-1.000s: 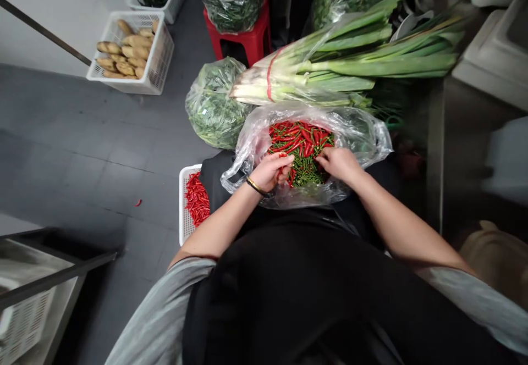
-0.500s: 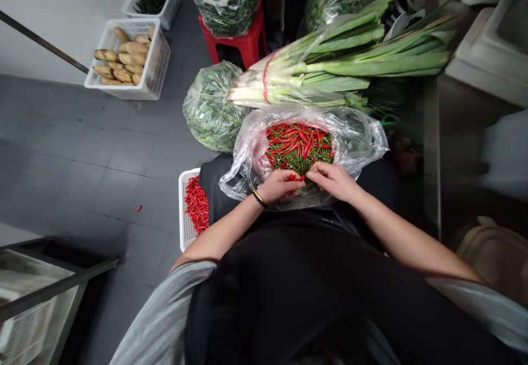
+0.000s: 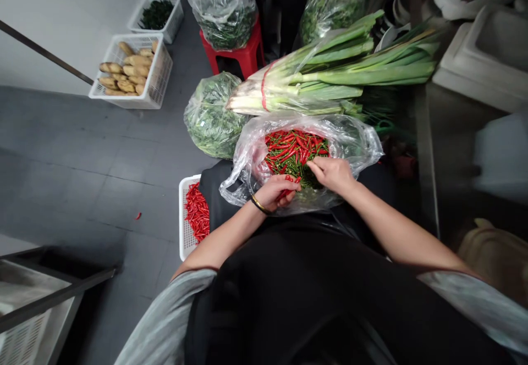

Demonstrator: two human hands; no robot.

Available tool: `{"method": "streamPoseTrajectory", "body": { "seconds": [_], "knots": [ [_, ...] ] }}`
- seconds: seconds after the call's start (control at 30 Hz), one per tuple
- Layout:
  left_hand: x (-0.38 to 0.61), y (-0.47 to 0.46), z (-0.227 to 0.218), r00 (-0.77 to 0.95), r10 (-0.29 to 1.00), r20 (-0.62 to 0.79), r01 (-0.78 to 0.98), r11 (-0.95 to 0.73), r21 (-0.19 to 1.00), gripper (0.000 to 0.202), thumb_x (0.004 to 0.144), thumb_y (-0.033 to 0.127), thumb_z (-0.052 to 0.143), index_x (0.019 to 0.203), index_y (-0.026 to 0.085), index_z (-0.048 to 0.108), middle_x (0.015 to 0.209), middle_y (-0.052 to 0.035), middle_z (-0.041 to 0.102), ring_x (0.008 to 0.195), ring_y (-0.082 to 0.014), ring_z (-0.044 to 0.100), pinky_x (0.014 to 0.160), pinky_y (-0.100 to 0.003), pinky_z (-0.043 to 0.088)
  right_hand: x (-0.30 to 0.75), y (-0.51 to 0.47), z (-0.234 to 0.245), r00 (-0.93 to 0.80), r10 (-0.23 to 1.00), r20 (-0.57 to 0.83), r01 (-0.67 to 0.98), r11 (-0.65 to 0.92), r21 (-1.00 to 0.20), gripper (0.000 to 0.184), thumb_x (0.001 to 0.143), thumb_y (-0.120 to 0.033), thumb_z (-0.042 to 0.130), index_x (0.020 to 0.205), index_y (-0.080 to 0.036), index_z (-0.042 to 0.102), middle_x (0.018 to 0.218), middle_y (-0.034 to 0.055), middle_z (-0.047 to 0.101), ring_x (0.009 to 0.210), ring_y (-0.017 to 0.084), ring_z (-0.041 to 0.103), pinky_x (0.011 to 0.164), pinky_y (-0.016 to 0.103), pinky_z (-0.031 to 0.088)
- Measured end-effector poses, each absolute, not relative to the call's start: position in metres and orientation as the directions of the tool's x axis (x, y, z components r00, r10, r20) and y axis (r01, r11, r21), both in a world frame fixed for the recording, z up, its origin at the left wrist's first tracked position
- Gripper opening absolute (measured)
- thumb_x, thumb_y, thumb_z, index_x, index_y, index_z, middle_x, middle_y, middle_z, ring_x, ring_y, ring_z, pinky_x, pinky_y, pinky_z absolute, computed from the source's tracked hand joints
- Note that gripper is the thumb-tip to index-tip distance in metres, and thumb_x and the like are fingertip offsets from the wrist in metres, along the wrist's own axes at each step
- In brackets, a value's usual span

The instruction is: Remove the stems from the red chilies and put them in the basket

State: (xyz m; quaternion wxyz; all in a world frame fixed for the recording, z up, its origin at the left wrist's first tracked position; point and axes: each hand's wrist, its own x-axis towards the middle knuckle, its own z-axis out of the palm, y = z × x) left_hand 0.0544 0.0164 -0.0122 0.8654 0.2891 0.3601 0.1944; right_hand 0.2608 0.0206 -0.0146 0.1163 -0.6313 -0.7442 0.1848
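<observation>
- On the person's black apron point(image 3: 305, 227), a clear plastic bag point(image 3: 358, 145) sits with its mouth open, holding a heap of small red and green chillies point(image 3: 295, 153).
- The left hand point(image 3: 275, 193), with a gold bangle point(image 3: 259, 205) on its wrist, is at the near side of the heap. Its fingers point(image 3: 291, 184) curl together, clamped on a few red chillies point(image 3: 284, 193).
- The right hand point(image 3: 332, 173) reaches in from the other side, its fingers point(image 3: 315, 167) close together with their tips on the heap. I cannot tell whether they hold anything.
- Just beside the apron, on the person's left, a white plastic crate point(image 3: 183, 216) stands on the grey tiled floor point(image 3: 82, 150), filled with red chillies point(image 3: 197, 211).
- Further left on the tiles lies a single stray chilli point(image 3: 137, 216).
- Past the far edge of the bag, a thick bundle of leeks point(image 3: 313, 79), bound with a red band, lies touching the plastic.
- Beside the bundle, a bag of leafy greens point(image 3: 210, 117) lies on the floor.
- Beyond them, a red plastic stool point(image 3: 247, 57) carries another bag of greens point(image 3: 225, 18).
- By the wall, one white crate point(image 3: 160, 73) holds pale brown tubers point(image 3: 126, 73), and a second white crate point(image 3: 173, 18) holds dark greens point(image 3: 155, 14).
</observation>
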Motion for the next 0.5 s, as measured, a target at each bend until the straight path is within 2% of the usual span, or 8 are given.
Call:
{"method": "streamPoseTrajectory", "body": {
  "seconds": [0.07,0.13,0.17,0.2,0.27,0.33,0.43,0.5],
  "knots": [
    [0.050,0.020,-0.013,0.668,0.565,-0.483,-0.151,0.739,0.656,0.029,0.062,0.033,0.073,0.076,0.012,0.057,0.053,0.0010,0.060,0.036,-0.0071,0.046,0.033,-0.017,0.026,0.275,0.039,-0.021,-0.126,0.985,-0.118,0.939,0.080,-0.334,0.038,0.092,-0.051,0.044,0.092,-0.021,0.067,0.086,0.0102,0.070,0.075,0.024,0.061,0.063,0.033,0.039],
    [0.045,0.026,-0.015,0.680,0.587,-0.439,-0.195,0.722,0.664,0.034,0.057,0.029,0.075,0.080,0.013,0.056,0.069,-0.0041,0.068,0.050,-0.0110,0.058,0.037,-0.017,0.033,0.284,0.058,-0.029,-0.094,0.988,-0.124,0.947,0.050,-0.319,0.043,0.087,-0.055,0.053,0.110,-0.021,0.064,0.095,0.0113,0.071,0.081,0.026,0.062,0.067,0.034,0.041],
    [0.045,0.030,-0.016,0.677,0.602,-0.423,-0.217,0.713,0.667,0.035,0.055,0.027,0.076,0.080,0.014,0.055,0.073,-0.0042,0.068,0.053,-0.0111,0.059,0.038,-0.016,0.033,0.286,0.066,-0.032,-0.096,0.988,-0.119,0.943,0.052,-0.328,0.043,0.086,-0.054,0.056,0.112,-0.020,0.064,0.098,0.0118,0.071,0.084,0.026,0.061,0.069,0.034,0.042],
    [0.045,0.034,-0.018,0.662,0.623,-0.417,-0.234,0.700,0.674,0.036,0.054,0.026,0.076,0.080,0.014,0.054,0.070,-0.0019,0.066,0.051,-0.0092,0.056,0.038,-0.016,0.031,0.287,0.073,-0.036,-0.105,0.987,-0.117,0.938,0.060,-0.341,0.038,0.087,-0.050,0.056,0.108,-0.020,0.065,0.098,0.0120,0.070,0.084,0.025,0.061,0.071,0.034,0.042],
    [0.050,0.042,-0.021,0.593,0.674,-0.440,-0.224,0.663,0.714,0.034,0.058,0.028,0.076,0.077,0.016,0.052,0.054,0.0064,0.052,0.040,-0.0038,0.039,0.038,-0.015,0.023,0.286,0.082,-0.041,-0.144,0.982,-0.122,0.923,0.089,-0.376,0.025,0.090,-0.041,0.052,0.092,-0.019,0.066,0.096,0.0114,0.070,0.084,0.023,0.061,0.074,0.034,0.043],
    [0.060,0.049,-0.024,0.475,0.757,-0.449,-0.160,0.576,0.802,0.031,0.061,0.031,0.076,0.074,0.016,0.053,0.048,0.0103,0.040,0.039,-0.0020,0.028,0.040,-0.016,0.021,0.283,0.080,-0.041,-0.130,0.987,-0.096,0.906,0.079,-0.416,0.023,0.091,-0.036,0.049,0.079,-0.020,0.061,0.090,0.0107,0.070,0.080,0.022,0.060,0.075,0.034,0.043],
    [0.078,0.055,-0.030,0.353,0.878,-0.322,0.027,0.335,0.942,0.026,0.061,0.027,0.077,0.073,0.013,0.059,0.061,0.0050,0.053,0.054,-0.0044,0.042,0.054,-0.019,0.034,0.276,0.057,-0.031,-0.127,0.992,0.017,0.837,0.116,-0.535,0.023,0.091,-0.037,0.046,0.076,-0.022,0.055,0.084,0.0096,0.067,0.078,0.022,0.060,0.075,0.035,0.045],
    [0.087,0.054,-0.032,0.419,0.878,-0.230,0.147,0.184,0.972,0.021,0.063,0.026,0.076,0.070,0.013,0.061,0.065,0.0030,0.056,0.061,-0.0068,0.046,0.062,-0.021,0.037,0.268,0.035,-0.022,-0.157,0.986,0.048,0.740,0.149,-0.655,0.023,0.090,-0.040,0.046,0.075,-0.023,0.052,0.080,0.0083,0.064,0.076,0.022,0.060,0.074,0.035,0.046]
  ]
}}
